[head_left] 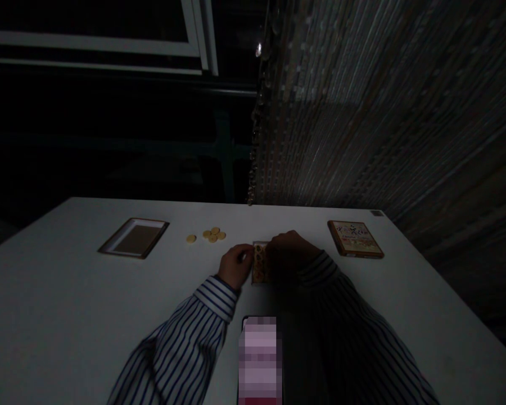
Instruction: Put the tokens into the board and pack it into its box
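A small shallow box [259,270] with rows of patterned, roundish pieces lies on the white table in front of me. My left hand [235,265] is curled at its left side, thumb and forefinger pinched on the upper left edge. Over the box's right part is my right hand [290,248], in deep shadow with its fingers bent down toward the pieces; what they hold is hidden. Beyond my left hand, several pale round wooden discs [213,238] sit close together, and a single disc [191,239] is a little apart to the left.
An open shallow tray [139,239] with a brown bottom is at the left of the white table [67,315]. To the right lies a flat box [356,238] with a printed top. A lit phone [259,360] is near me. Behind hangs a string curtain [341,112]; the room is dark.
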A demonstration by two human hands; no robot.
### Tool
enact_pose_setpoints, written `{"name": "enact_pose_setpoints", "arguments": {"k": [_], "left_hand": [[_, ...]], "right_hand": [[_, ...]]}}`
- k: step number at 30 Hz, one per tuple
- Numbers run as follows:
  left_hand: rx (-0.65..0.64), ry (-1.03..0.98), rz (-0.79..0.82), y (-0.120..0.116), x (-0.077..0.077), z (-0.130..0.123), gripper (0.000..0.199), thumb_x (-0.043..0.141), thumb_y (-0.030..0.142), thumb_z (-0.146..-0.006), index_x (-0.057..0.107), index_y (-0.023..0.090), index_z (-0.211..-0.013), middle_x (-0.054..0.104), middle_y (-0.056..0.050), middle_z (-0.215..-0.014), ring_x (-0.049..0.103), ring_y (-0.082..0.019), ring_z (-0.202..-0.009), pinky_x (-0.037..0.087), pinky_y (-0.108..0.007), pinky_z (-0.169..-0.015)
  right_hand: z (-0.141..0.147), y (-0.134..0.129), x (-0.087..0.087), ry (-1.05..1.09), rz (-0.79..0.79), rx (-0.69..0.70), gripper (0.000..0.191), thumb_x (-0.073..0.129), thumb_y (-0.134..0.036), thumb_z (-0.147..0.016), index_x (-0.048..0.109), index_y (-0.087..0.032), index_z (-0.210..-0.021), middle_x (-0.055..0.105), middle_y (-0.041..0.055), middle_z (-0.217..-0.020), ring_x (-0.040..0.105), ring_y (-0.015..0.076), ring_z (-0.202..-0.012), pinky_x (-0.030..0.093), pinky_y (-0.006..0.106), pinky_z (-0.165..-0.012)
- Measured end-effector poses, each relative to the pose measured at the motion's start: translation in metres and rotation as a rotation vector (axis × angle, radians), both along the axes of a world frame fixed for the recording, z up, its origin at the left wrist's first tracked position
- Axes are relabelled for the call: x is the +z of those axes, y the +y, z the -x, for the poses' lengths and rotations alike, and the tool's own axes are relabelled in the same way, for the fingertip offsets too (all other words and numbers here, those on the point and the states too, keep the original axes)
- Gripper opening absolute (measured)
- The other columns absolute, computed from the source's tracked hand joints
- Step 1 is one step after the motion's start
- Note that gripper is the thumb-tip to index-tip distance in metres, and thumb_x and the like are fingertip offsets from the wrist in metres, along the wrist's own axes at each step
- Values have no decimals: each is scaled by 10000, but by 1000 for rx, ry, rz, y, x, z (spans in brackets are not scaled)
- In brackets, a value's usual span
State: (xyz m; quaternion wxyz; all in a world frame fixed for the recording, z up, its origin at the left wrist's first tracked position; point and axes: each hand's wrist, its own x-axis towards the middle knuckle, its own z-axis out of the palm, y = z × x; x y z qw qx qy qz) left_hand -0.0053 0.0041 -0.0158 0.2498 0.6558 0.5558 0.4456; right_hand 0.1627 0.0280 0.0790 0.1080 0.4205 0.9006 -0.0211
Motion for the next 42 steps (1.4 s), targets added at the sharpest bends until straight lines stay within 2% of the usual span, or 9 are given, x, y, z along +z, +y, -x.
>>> {"name": "enact_pose_setpoints", "arguments": {"k": [11, 22, 27, 31, 35, 42], "left_hand": [[-6, 18, -19, 1, -1, 0, 175, 514, 252, -740, 643, 187, -838, 665, -41, -843, 607, -160, -805, 484, -303, -748], [-8, -12, -5, 1, -1, 0, 179, 513, 251, -740, 638, 179, -846, 666, -46, -854, 609, -159, -812, 482, -302, -760], [-4, -11, 0, 0, 0, 0, 177, 508, 252, -739, 638, 178, -834, 662, -44, -855, 606, -159, -808, 482, -301, -758], [-4, -35, -5, 0, 0, 0, 182, 500, 256, -741, 637, 181, -836, 661, -41, -857, 604, -156, -806, 483, -298, -755], [11, -65, 0, -2, 2, 0, 193, 495, 264, -743, 637, 172, -838, 661, -44, -837, 605, -151, -763, 487, -289, -717], [83, -127, 20, -3, 5, 2, 221, 494, 279, -735, 639, 157, -848, 665, -55, -838, 607, -156, -771, 482, -295, -733]], "right_hand": [[-1, -2, 1, 29, -11, -7, 256, 438, -282, -765, 625, -168, -899, 655, 117, -891, 606, 252, -829, 420, 360, -696], [1, -2, 2, 6, 10, 1, 252, 452, -294, -751, 630, -160, -869, 657, 121, -869, 609, 257, -814, 421, 354, -677], [0, -1, 1, 8, 4, 1, 251, 446, -308, -762, 616, -200, -913, 653, 93, -908, 602, 245, -828, 406, 347, -689], [-4, 3, 1, 53, -36, -11, 297, 444, -350, -780, 572, -226, -1017, 636, 81, -965, 573, 241, -893, 381, 357, -735], [-5, 5, 5, 160, -131, -57, 345, 438, -312, -795, 519, -210, -1114, 599, 85, -1062, 520, 233, -982, 330, 382, -817], [-4, 1, 11, 315, -252, -127, 308, 397, -247, -820, 550, -193, -1082, 604, 76, -1056, 499, 200, -998, 269, 352, -878]]}}
